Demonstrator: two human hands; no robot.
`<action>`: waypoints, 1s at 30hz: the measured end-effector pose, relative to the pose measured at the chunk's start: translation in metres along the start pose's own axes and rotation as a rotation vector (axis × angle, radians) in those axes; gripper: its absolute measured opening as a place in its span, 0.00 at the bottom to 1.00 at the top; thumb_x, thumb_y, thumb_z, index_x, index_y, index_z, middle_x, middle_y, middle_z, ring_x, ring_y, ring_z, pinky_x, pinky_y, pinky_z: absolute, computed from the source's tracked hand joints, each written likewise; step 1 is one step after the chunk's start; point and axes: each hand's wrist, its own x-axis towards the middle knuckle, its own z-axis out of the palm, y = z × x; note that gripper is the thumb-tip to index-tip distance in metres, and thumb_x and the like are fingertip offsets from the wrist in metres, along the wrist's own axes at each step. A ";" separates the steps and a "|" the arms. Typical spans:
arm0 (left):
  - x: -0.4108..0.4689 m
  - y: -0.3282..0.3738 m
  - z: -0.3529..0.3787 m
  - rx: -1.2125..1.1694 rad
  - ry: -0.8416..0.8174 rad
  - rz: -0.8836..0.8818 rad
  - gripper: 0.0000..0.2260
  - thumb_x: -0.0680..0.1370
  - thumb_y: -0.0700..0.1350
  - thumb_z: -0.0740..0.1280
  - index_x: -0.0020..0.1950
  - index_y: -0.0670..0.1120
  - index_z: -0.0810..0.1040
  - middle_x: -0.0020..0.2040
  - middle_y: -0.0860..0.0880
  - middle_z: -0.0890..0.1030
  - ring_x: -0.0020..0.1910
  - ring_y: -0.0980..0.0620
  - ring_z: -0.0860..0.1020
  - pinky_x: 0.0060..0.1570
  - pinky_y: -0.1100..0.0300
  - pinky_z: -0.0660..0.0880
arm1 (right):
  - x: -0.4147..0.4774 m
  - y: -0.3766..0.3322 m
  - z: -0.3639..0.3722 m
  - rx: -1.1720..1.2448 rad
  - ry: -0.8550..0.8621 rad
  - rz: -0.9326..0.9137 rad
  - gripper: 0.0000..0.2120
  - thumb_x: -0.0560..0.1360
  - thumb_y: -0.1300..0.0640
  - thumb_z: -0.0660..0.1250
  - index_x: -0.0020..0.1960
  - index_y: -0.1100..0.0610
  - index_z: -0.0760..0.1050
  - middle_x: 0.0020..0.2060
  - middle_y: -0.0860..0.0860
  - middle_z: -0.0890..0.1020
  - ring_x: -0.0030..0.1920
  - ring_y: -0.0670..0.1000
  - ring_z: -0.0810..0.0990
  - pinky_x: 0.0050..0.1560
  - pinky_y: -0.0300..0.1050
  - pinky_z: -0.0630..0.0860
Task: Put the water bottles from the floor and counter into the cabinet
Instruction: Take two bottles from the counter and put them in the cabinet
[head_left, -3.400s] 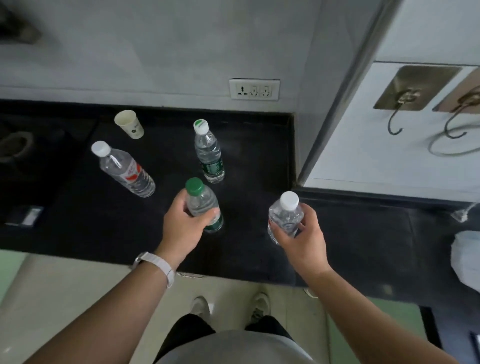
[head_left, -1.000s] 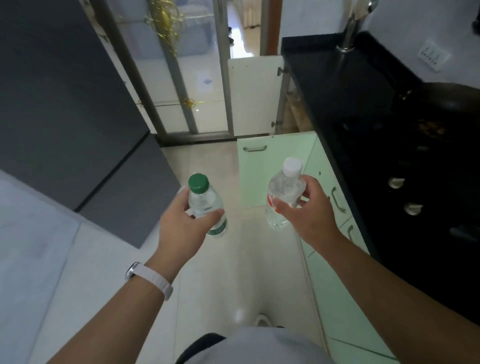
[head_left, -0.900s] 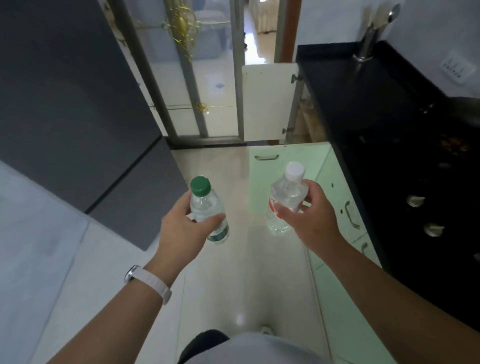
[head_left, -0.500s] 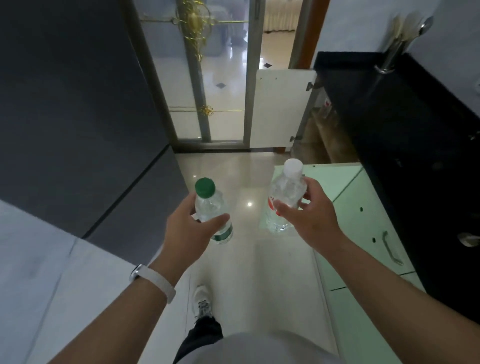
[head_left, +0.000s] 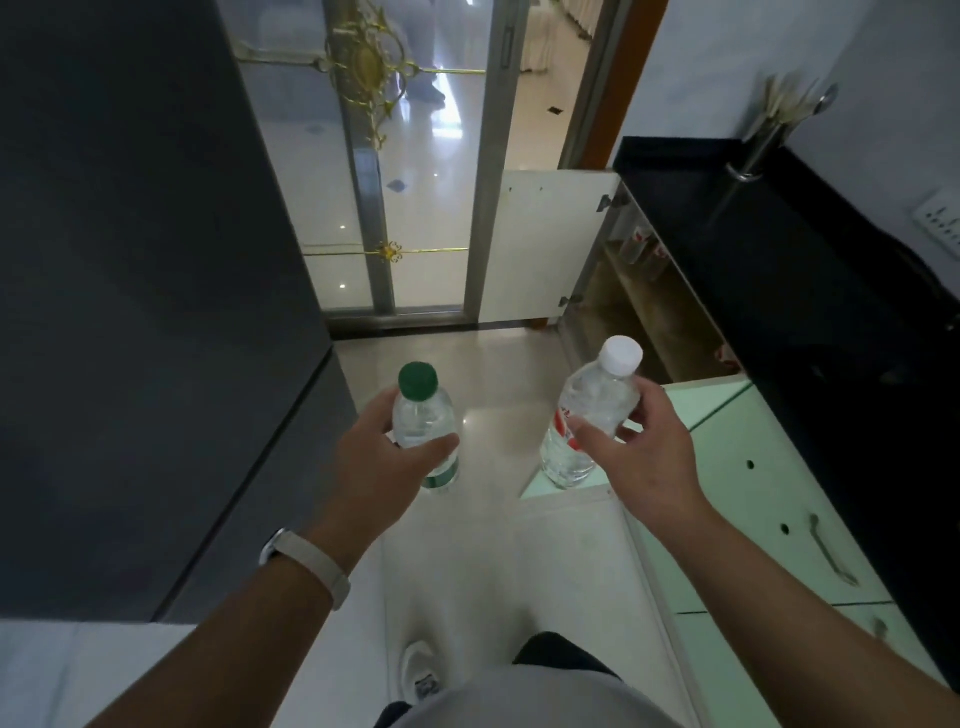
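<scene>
Bottles in transit, frame centre: left hand grips the green-capped bottle; right hand pinches the white-capped bottle. Open cabinet lies upper right. Our risk: its white door could clip a bottle.

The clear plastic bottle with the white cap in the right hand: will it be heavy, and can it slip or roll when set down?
The clear plastic bottle with the white cap looks full, so probably fairly heavy for its size. The right hand holds it by fingertips, tilted, so it might slip. Its round body would likely roll if laid down.
</scene>
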 end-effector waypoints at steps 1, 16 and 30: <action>0.008 0.000 0.000 -0.001 -0.012 0.003 0.21 0.69 0.41 0.80 0.60 0.51 0.80 0.50 0.56 0.84 0.48 0.61 0.82 0.45 0.67 0.77 | 0.006 -0.002 0.002 -0.007 0.003 0.002 0.29 0.65 0.46 0.79 0.62 0.43 0.70 0.54 0.38 0.78 0.51 0.37 0.78 0.53 0.39 0.75; 0.185 0.028 0.069 0.112 -0.148 0.012 0.22 0.70 0.41 0.79 0.62 0.50 0.80 0.52 0.55 0.84 0.48 0.62 0.81 0.44 0.72 0.75 | 0.190 0.024 0.023 0.005 0.024 0.072 0.28 0.66 0.42 0.77 0.59 0.41 0.67 0.50 0.36 0.76 0.50 0.42 0.78 0.51 0.39 0.74; 0.340 0.082 0.202 0.243 -0.369 0.022 0.23 0.72 0.46 0.78 0.63 0.56 0.76 0.55 0.59 0.81 0.54 0.61 0.80 0.55 0.57 0.77 | 0.346 0.063 -0.027 0.139 0.158 0.151 0.25 0.67 0.47 0.78 0.60 0.43 0.71 0.51 0.38 0.79 0.50 0.38 0.78 0.49 0.37 0.75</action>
